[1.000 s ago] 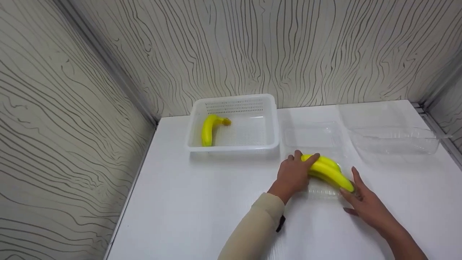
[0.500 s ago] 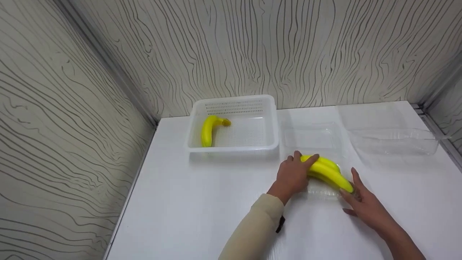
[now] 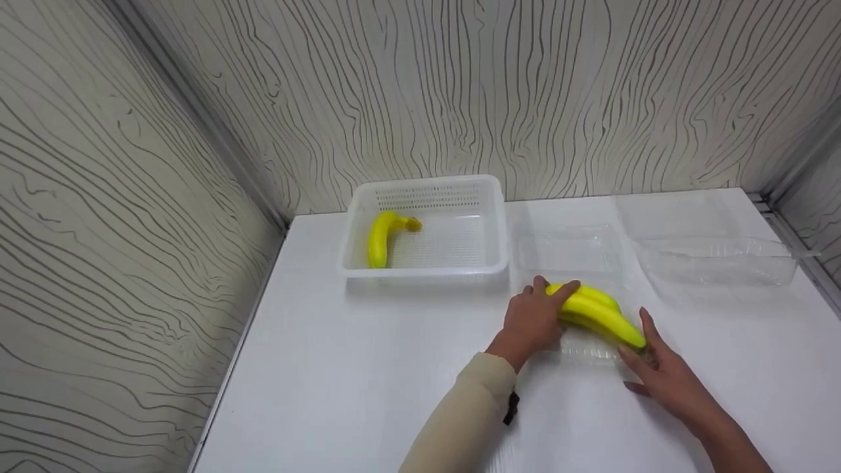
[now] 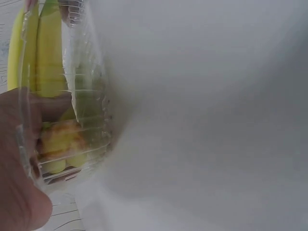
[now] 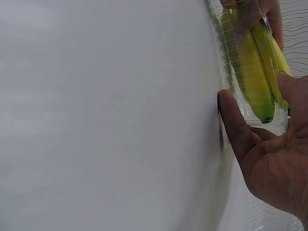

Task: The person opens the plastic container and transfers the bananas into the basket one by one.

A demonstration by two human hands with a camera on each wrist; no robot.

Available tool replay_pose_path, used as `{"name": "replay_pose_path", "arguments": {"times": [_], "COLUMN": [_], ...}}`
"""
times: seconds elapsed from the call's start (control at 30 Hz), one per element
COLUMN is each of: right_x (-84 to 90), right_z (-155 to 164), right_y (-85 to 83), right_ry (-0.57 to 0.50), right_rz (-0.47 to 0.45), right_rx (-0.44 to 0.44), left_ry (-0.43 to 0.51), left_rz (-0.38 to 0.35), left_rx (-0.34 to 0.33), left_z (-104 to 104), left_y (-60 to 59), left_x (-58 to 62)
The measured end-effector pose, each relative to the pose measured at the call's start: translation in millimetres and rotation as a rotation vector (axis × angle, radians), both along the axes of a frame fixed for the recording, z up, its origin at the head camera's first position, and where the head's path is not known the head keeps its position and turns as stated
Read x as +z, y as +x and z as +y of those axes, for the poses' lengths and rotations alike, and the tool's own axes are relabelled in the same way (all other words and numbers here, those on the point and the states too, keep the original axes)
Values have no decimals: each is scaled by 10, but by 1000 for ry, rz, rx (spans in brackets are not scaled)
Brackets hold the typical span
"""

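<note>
A small bunch of yellow bananas (image 3: 594, 311) lies in the base of an open clear plastic clamshell box (image 3: 587, 351) on the white table. My left hand (image 3: 540, 305) grips the bunch at its stem end, thumb over the top. Through the clear wall in the left wrist view, a finger of that left hand (image 4: 19, 144) lies across the bananas (image 4: 48, 57). My right hand (image 3: 649, 351) is flat, its straight fingers touching the box's other end by the banana tips. The right wrist view shows this right hand (image 5: 269, 154) spread beside the bananas (image 5: 257, 72).
A white perforated basket (image 3: 489, 263) with one banana (image 3: 380, 238) stands at the back left. The clamshell's lid (image 3: 568, 249) lies open behind the bunch. A second clear box (image 3: 716, 261) sits at the back right. Patterned walls enclose the table (image 3: 368, 381) on three sides.
</note>
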State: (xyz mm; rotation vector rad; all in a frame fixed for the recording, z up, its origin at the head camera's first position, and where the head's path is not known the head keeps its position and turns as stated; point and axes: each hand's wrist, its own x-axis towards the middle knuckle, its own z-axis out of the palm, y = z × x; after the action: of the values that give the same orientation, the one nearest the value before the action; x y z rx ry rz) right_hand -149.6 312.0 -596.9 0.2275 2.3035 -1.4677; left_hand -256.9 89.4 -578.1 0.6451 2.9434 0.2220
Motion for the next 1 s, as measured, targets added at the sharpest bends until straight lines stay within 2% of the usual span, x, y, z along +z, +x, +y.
{"name": "replay_pose_path", "arguments": {"times": [0.2,0.57,0.8,1.0], "right_x": [1,12,37,64], "right_z": [10,-13,-15,-27], "right_y": [1,-19,-32,-35], "right_ry": [-8,30,31,76], "right_rz": [17,11,-40,-29], "right_rx": [-3,8,11,21], "left_ry": [61,310,428,527], "left_rz": [-25,-45,-73,-91], "left_rx": [14,57,72,87], "left_z": [-11,-66,-90,-100], "left_y": [-12,-40,-37,-35], "left_x": [-17,-21,16,76]}}
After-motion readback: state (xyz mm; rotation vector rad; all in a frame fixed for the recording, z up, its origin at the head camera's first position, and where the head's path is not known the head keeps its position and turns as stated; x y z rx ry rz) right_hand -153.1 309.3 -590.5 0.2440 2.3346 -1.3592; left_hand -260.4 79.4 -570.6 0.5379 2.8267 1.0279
